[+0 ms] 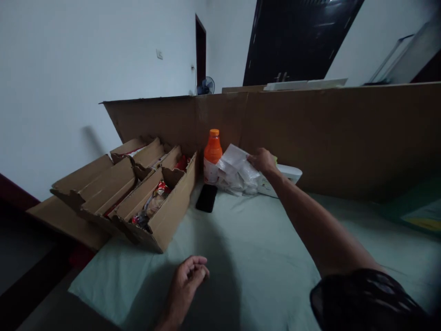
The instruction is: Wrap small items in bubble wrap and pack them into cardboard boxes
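My right hand reaches forward to a pile of clear plastic bags, its fingers pinched on the edge of a plastic bag at the top. Behind the fingers, a white box-like thing is partly hidden by my wrist. Close to me, my left hand hovers over the pale green cloth with its fingers curled in and nothing visible in them. An orange bottle with an orange cap stands left of the bags. In front of it lies a black phone.
Cardboard bins holding wrapped packets stand at the left. A cardboard wall runs along the back of the cloth-covered surface. At the right edge is a green object, dim and blurred.
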Motion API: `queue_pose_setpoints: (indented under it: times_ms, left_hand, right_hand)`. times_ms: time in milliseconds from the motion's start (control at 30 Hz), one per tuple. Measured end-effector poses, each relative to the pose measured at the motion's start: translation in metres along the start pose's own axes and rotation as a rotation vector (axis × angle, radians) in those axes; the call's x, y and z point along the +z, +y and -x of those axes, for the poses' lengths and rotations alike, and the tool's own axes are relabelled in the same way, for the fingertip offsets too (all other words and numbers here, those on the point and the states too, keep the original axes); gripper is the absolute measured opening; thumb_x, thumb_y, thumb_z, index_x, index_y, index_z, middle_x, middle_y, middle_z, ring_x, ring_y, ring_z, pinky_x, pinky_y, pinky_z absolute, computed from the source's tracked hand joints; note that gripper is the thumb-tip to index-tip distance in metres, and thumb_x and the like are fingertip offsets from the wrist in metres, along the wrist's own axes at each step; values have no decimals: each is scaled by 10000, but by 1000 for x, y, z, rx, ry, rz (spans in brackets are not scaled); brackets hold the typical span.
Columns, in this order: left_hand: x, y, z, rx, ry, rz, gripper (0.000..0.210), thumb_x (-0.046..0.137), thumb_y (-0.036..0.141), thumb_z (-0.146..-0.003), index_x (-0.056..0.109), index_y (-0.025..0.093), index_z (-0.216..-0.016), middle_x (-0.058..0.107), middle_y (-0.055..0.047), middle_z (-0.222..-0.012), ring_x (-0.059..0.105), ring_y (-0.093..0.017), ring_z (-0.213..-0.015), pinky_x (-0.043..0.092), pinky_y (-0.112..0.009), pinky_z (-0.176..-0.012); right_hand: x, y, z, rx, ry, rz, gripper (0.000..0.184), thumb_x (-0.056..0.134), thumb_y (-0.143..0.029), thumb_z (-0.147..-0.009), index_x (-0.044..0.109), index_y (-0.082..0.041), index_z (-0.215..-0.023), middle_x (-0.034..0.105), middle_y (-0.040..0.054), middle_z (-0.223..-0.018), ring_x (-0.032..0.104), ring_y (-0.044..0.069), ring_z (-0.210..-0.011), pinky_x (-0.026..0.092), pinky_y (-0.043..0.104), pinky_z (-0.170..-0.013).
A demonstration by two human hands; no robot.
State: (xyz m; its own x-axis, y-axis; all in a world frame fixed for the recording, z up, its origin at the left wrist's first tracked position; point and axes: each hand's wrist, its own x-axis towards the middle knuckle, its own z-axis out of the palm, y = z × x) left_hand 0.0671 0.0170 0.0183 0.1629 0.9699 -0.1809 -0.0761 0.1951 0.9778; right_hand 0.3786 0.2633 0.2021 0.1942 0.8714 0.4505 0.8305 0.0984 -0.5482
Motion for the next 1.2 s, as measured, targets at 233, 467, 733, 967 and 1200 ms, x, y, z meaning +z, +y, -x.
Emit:
queue_pose_setpoints:
  times_ms: [233, 467, 733, 967, 1200]
  left_hand:
    - [-64, 9, 28, 382, 369, -424, 305, 580, 434, -910, 696, 207, -1077, 710, -86, -1033, 668, -215, -911, 544, -330, -838]
    - [-88, 12, 32, 520, 608, -503, 253, 539, 337, -943, 657, 206, -1125, 636, -86, -1118, 636, -189, -926, 550, -327, -843]
    - [-113, -18, 50, 426, 720, -344, 439, 598, 410, -906, 537, 243, -1308, 532, -108, -1412, 572, -252, -1191, 508, -384, -978]
    - [-135, -24, 62, 276, 749, -85, 608, 720, 458, -776, 537, 218, -1304, 634, -93, -1246, 617, -281, -1117, 527, -370, -907]
    - [-127, -8, 75, 266, 711, -195, 537, 711, 401, -764, 546, 216, -1240, 631, -72, -1202, 586, -264, -1132, 456, -375, -980]
  right_hand:
    - [33, -3, 95, -8, -217, -28, 208, 591, -262, -874, 735, -172, -994, 748, 63, -784, 695, 214, -708, 540, 323, -682]
    - [73, -109, 150, -608, -316, 13, 522, 581, -143, -863, 579, -261, -1372, 545, 117, -1455, 670, 254, -1075, 545, 396, -915]
    - [82, -212, 140, -915, -544, 287, 247, 498, -73, -914, 673, -176, -1055, 723, 96, -1032, 678, 206, -908, 456, 281, -728]
    - [34, -212, 239, -1099, -377, -63, 172, 504, -101, -928, 639, -166, -1010, 733, 66, -954, 659, 171, -746, 483, 288, -649]
    - [-3, -103, 261, -345, -51, -387, 90, 588, -218, -947, 676, -234, -960, 728, 75, -1089, 693, 216, -995, 565, 325, -756]
